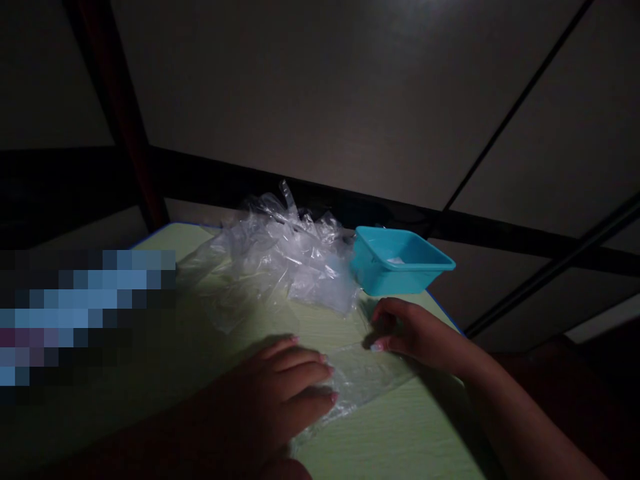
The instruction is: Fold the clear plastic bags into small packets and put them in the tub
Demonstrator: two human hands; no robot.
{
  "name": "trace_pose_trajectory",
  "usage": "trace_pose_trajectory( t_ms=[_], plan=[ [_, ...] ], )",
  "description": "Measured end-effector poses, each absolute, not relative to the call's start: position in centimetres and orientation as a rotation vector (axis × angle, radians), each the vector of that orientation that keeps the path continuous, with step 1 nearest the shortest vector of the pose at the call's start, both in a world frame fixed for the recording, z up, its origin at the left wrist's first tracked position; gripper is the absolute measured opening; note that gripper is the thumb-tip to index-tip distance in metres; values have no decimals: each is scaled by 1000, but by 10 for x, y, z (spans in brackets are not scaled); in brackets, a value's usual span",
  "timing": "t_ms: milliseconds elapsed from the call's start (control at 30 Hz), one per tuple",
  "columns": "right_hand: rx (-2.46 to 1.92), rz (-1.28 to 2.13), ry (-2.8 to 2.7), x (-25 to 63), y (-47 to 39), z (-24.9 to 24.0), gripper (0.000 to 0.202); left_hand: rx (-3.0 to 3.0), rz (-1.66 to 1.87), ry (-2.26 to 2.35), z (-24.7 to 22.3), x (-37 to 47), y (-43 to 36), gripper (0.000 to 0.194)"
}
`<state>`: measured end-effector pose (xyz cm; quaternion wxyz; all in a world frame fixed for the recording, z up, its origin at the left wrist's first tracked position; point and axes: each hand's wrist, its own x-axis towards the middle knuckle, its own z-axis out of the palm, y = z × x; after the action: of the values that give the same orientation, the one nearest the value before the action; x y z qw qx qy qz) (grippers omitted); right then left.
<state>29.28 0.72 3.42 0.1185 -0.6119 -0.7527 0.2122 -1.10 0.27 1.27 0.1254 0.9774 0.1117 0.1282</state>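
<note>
A clear plastic bag [357, 380] lies flattened on the pale green table between my two hands. My left hand [285, 393] rests palm down, its fingers stretched across the bag's left part. At the bag's far right edge is my right hand [407, 333], curled, with a gap between the thumb and the bent fingers. Its thumb tip touches or nearly touches the bag; no grip shows clearly in the dim light. Beyond my hands sits a crumpled heap of clear plastic bags [285, 253].
A turquoise plastic basin [405, 279] stands at the table's back right edge, with a small pale item inside. The green table [400, 440] has a blue rim. Behind it rise dark-trimmed panels [300, 100]. A blurred-out blue area covers the left side.
</note>
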Motion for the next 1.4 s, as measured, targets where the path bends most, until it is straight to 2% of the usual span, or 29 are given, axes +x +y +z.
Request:
trace_pose_trajectory(
  t_ms=[200,333,500,800,1000,1100,1400],
  plan=[
    [-1773,590,-2232,297,6,34,34,2831,332,263,12,-9,2,56],
    [-1691,580,-2231,297,4,37,40,2810,462,207,-2,-6,3,52],
    [-1764,616,-2257,297,4,37,32,2804,570,196,-15,-3,3,50],
    [-1787,641,-2335,303,6,34,10,2901,378,220,14,-11,1,55],
    [-1803,655,-2330,301,6,37,7,2970,382,219,10,-9,4,49],
    [-1802,719,-2273,300,5,40,5,2974,365,206,8,-9,5,50],
    [-1750,1084,-2035,301,5,40,15,2955,626,300,-18,-4,1,38]
  ],
)
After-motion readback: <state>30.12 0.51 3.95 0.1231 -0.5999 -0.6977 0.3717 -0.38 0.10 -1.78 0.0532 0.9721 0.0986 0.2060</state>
